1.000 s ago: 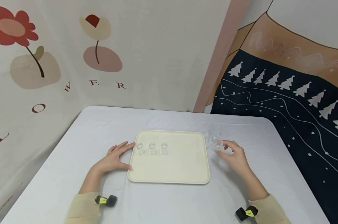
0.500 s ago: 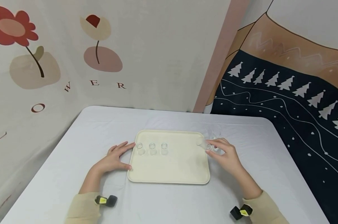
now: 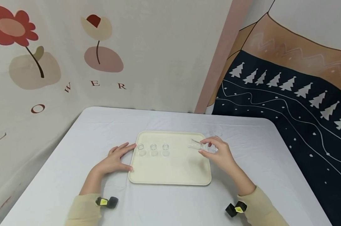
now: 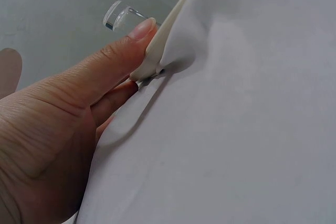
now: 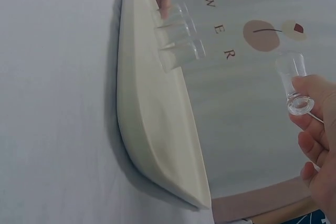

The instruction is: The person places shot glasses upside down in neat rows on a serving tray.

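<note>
My right hand (image 3: 222,152) pinches a clear shot glass (image 3: 195,144) by its thick base between thumb and fingers. The glass lies tilted on its side over the right part of a cream tray (image 3: 184,175), mouth to the left. In the right wrist view that shot glass (image 5: 290,72) shows a flared wall. Three more shot glasses (image 3: 154,150) stand in a row on the tray's left half, thick bases upward. My left hand (image 3: 112,163) rests at the tray's left edge, fingers spread, with its thumb (image 4: 142,30) and forefinger touching the rim.
The tray lies on a table under a white cloth (image 3: 170,204). Just beyond my right hand, a faint clear glass rim (image 3: 219,132) shows. A printed curtain (image 3: 159,62) hangs behind the table, a dark tree-patterned cloth (image 3: 266,94) at the right.
My right hand has moved left from beside the tray, bringing the shot glass over its right part, tipped sideways. My left hand and the three standing glasses have stayed put.
</note>
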A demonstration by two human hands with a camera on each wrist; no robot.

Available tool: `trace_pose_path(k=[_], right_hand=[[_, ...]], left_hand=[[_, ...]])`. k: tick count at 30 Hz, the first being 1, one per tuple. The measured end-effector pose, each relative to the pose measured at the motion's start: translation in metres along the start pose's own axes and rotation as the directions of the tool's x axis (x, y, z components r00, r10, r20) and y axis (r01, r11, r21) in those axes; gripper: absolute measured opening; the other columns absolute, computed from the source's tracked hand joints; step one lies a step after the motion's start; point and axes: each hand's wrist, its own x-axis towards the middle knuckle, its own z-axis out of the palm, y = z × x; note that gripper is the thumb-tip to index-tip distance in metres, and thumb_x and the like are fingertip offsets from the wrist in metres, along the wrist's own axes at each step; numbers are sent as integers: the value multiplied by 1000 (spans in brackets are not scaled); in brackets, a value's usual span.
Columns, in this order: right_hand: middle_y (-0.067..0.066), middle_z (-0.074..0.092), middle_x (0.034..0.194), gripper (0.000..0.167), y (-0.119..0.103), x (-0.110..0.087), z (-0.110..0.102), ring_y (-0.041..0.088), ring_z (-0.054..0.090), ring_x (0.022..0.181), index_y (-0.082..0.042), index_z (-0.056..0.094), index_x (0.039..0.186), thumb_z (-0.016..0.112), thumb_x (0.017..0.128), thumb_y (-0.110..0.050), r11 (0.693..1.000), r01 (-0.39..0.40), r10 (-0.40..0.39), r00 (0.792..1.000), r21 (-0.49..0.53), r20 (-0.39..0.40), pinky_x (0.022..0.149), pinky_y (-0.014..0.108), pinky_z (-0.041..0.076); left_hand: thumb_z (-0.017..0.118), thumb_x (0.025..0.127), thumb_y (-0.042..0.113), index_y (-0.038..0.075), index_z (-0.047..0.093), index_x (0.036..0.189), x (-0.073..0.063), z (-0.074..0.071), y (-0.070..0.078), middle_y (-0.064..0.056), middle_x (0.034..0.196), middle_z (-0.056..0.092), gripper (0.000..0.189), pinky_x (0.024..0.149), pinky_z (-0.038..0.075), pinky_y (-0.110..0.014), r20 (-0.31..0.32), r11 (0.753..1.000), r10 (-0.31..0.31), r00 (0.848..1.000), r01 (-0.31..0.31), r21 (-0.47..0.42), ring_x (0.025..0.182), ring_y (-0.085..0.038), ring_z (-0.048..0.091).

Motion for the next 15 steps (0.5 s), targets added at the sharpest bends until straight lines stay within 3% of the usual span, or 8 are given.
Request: trace_pose_path(k=[6,15], right_hand=[[-1,67,94,27,-2,8,13,20,53,81,-10,72,102,81,76,-7,999,8,-10,999,37,38,67,43,44],[0,66,99,29,-2,16,38,28,54,79,-4,71,105,79,77,-1,994,62,-67,996,92,56,64,42,46]], left_hand=[[85,60,49,22,39,148,-1,-1,1,-20,155,19,103,104,3,-70,-1,1000,-14,1000,14,-7,139,-47,-1],[85,60,50,22,39,148,-1,-1,0,-19,155,19,103,104,3,-69,-4,1000,-17,1000,17,1,139,-46,0]])
